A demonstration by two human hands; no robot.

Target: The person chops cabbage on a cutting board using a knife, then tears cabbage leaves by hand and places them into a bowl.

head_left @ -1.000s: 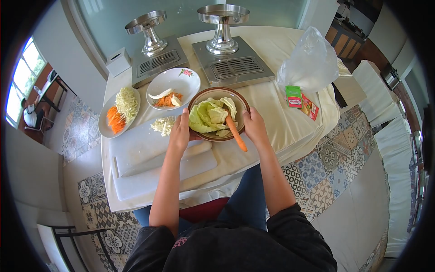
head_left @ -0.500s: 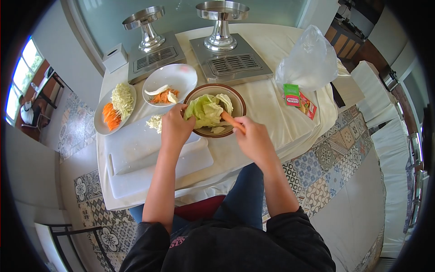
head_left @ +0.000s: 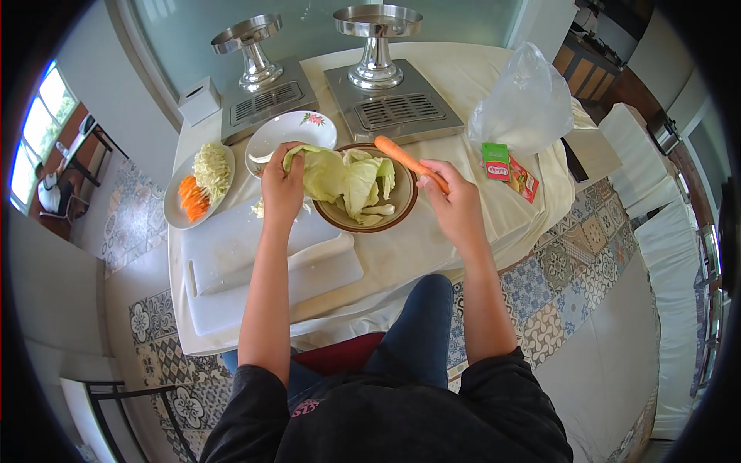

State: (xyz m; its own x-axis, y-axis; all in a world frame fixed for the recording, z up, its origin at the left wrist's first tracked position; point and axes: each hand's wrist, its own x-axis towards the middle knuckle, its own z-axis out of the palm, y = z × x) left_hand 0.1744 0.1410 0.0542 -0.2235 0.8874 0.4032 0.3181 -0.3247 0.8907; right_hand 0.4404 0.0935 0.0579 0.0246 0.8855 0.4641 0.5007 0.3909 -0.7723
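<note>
Pinched in my left hand (head_left: 282, 181) is a pale green cabbage leaf (head_left: 324, 174), lifted over the left side of a brown-rimmed bowl (head_left: 413, 174). More cabbage pieces (head_left: 367, 185) lie in that bowl, partly behind the leaf. My right hand (head_left: 455, 197) grips the lower end of a peeled carrot (head_left: 397, 152), whose other end points up and left above the bowl's right rim. Below my left hand is a white cutting board (head_left: 231, 247) with shredded bits on it and a knife (head_left: 239, 282) lying across it.
To the left stands a plate (head_left: 171, 212) of shredded cabbage (head_left: 211, 171) and carrot strips (head_left: 193, 199). A flowered white bowl (head_left: 289, 127) sits behind my left hand. Two metal stands (head_left: 376, 73) occupy the back. At right are a plastic bag (head_left: 521, 104) and seasoning packets (head_left: 498, 162).
The carrot has come up out of the bowl, and my right hand has moved right and toward me. My left hand has raised the cabbage leaf up and to the left.
</note>
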